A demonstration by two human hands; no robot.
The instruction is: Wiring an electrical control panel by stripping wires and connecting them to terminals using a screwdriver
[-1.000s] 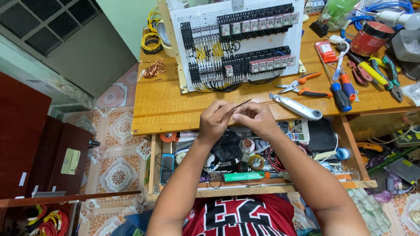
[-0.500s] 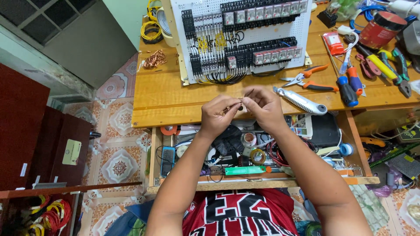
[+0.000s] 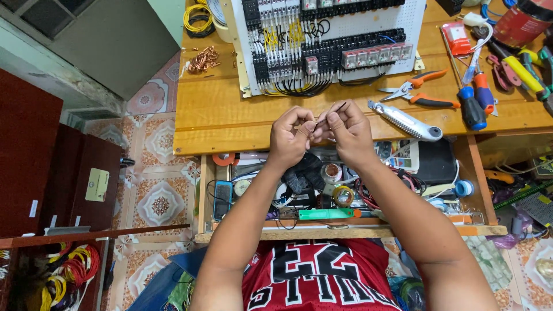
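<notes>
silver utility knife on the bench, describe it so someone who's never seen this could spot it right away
Start at the white wiring panel on the orange wooden workbench. Just below its right corner, right of the person's right hand, lies the long silver utility knife, angled down to the right near the bench's front edge. Unlike the orange-handled pliers above it and the screwdrivers beside it, it is plain metal-grey all over.

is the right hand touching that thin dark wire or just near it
Touching. The head view shows the right hand pinching the thin dark wire between its fingertips, the wire's end sticking up above them, with the left hand pressed close alongside.
</notes>
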